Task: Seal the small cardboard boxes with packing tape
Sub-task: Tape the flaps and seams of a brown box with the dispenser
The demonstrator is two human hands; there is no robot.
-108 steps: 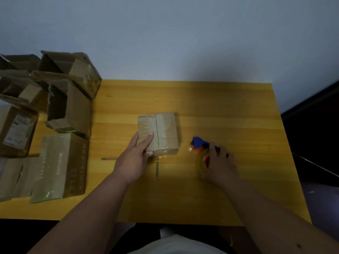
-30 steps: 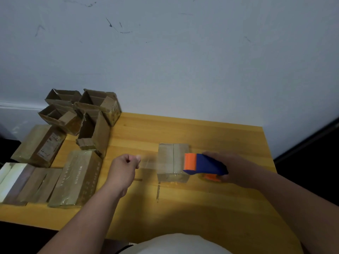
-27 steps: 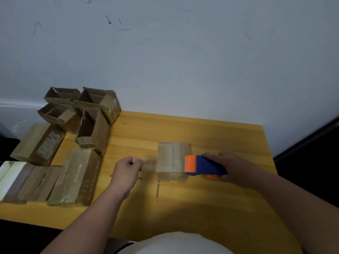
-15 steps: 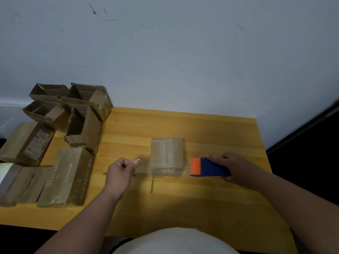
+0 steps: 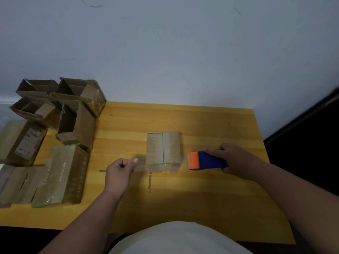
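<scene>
A small closed cardboard box lies in the middle of the yellow wooden table, its two top flaps meeting along a centre seam. My left hand pinches the free end of a clear strip of packing tape just left of the box. The strip runs along the box's near edge toward the right. My right hand grips a blue and orange tape dispenser right of the box, a little apart from it.
Several open, torn cardboard boxes are stacked at the table's far left corner. Closed taped boxes lie flat along the left edge. A grey wall stands behind the table. A dark gap lies past the right edge.
My right hand has drawn the dispenser from over the box to its right side, pulling tape out. My left hand keeps pinching the tape end left of the box. The camera tilted down slightly.
</scene>
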